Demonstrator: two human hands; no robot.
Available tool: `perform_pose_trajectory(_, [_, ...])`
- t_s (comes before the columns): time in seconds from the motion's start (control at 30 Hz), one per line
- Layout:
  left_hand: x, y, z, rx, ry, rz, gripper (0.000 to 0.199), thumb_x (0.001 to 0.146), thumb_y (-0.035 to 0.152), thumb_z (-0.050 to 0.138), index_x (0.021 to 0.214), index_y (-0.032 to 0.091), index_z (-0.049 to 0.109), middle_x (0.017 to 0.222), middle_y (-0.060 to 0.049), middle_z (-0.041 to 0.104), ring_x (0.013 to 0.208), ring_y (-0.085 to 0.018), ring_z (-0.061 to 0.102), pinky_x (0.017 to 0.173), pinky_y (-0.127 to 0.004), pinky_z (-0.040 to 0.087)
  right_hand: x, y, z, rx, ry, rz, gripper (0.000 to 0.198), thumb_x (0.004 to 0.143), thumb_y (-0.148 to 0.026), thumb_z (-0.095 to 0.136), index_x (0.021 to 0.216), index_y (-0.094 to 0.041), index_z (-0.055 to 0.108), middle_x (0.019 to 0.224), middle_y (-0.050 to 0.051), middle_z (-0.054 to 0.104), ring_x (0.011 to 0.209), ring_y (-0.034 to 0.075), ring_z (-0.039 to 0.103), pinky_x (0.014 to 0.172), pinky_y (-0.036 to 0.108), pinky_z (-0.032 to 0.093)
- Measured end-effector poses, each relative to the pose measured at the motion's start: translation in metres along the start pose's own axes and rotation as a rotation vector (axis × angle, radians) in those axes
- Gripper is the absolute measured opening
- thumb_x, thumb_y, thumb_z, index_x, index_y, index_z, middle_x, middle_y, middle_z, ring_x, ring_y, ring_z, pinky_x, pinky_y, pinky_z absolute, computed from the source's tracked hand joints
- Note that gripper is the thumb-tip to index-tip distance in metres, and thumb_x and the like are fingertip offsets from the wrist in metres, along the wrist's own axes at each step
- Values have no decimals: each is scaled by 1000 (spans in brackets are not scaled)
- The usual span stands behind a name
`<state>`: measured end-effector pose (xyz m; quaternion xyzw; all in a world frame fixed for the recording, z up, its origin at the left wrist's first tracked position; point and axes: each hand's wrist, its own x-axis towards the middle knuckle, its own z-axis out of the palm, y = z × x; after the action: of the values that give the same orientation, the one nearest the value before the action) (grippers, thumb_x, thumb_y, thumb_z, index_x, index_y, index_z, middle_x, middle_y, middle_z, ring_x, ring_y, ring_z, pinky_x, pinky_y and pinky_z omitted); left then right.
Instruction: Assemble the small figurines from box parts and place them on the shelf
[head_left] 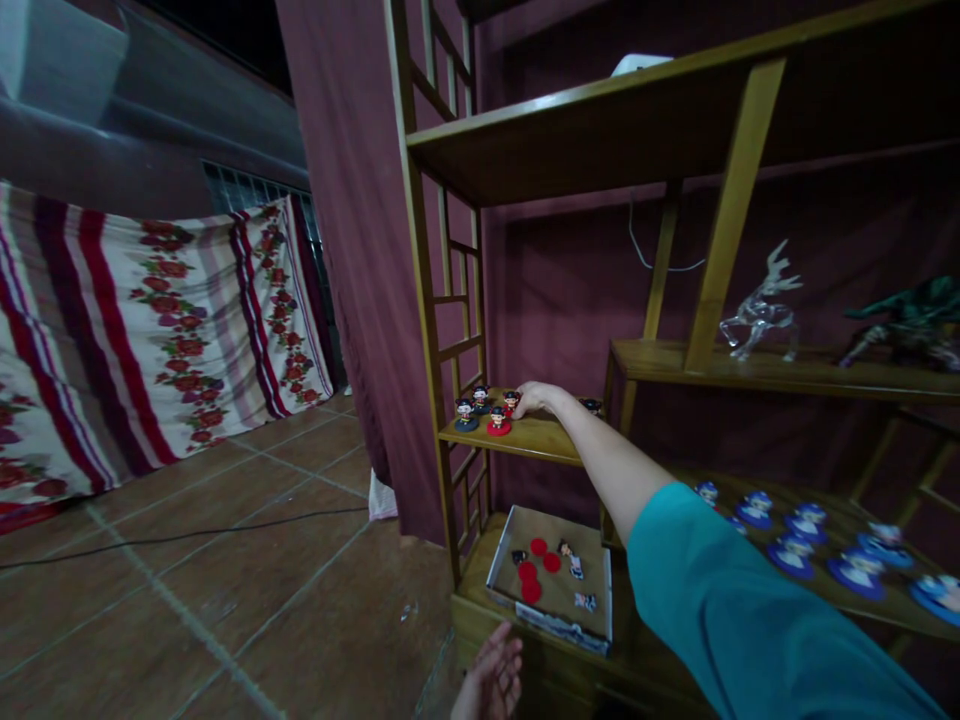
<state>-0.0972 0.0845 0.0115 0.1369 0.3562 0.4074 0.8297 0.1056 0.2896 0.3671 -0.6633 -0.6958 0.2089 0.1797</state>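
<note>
My right hand (538,398) reaches onto the small wooden shelf (540,437), its fingers closed at a small black-haired figurine in red (511,402). Close by stand a figurine on a red round base (499,421), one on a dark blue base (466,415) and another dark-haired one (481,399) behind. Part of a further dark figurine (591,406) shows past my forearm. My left hand (495,672) is low in front of the shallow box (550,628), palm up with fingers apart and nothing in it. Inside the box lie several red discs (531,590) and loose figure pieces (576,566).
Several blue-based figurines (793,553) stand on the lower right shelf. A clear deer ornament (765,312) and a dark green sculpture (911,325) occupy the shelf above. A wooden upright (424,300) and a curtain (352,260) border the left side. A cable (225,530) crosses the tiled floor.
</note>
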Motion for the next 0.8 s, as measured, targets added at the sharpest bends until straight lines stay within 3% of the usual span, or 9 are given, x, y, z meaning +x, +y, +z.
perform_pose_trajectory(0.3, [-5,-2,2,3,-25,18,57,68,19,64,121,22,44,92,-5,65,72,-12,61,66,-22,42,-8,-2,4,92,78,-31,30,42,-21,78,67,-11,66,56,1,62,56,12,54,52,20,39])
perform_pose_trajectory(0.8, [-3,-4,-1,33,-61,24,55,69,20,62,121,20,45,93,-6,65,75,-12,61,68,-22,43,-3,-6,7,34,100,-38,32,49,-19,74,79,-10,67,75,5,66,64,12,56,55,18,40])
